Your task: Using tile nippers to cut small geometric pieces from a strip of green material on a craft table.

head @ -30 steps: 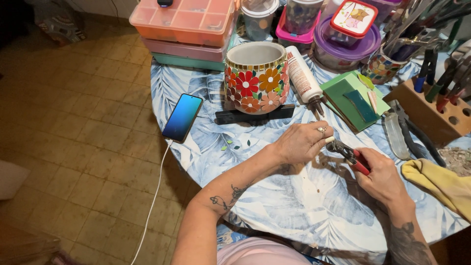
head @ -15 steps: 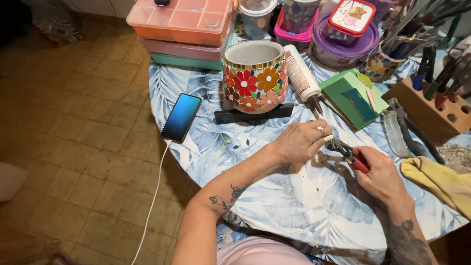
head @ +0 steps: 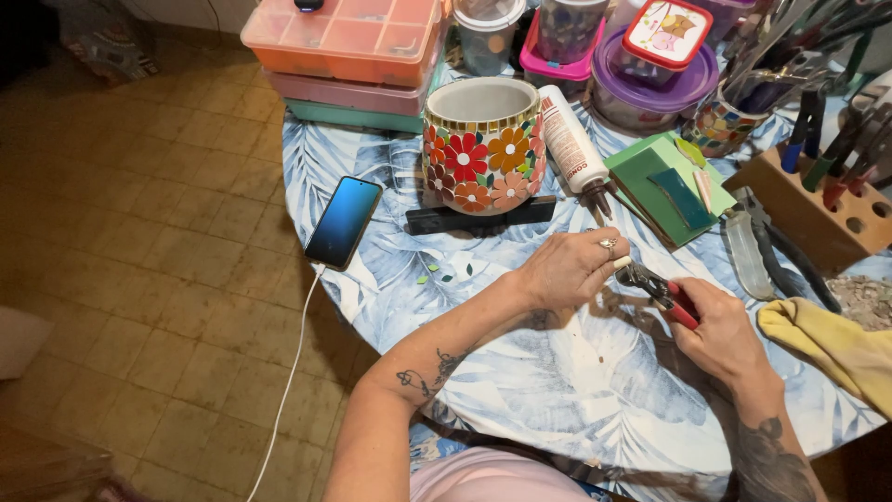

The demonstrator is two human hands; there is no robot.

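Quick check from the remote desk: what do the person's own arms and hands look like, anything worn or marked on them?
Both forearms are bare, with no sleeves or gloves. The left hand wears a silver ring on one finger, and the left forearm carries a small dark tattoo of looping lines. The right hand shows no ring in this view; a larger dark tattoo covers the right forearm near the wrist.

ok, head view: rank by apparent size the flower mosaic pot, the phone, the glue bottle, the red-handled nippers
1. flower mosaic pot, clearly largest.
2. phone and glue bottle: similar length, the phone wider, but too close to rank firmly.
3. red-handled nippers, smallest as seen, though partly hidden between the left hand and right hand.
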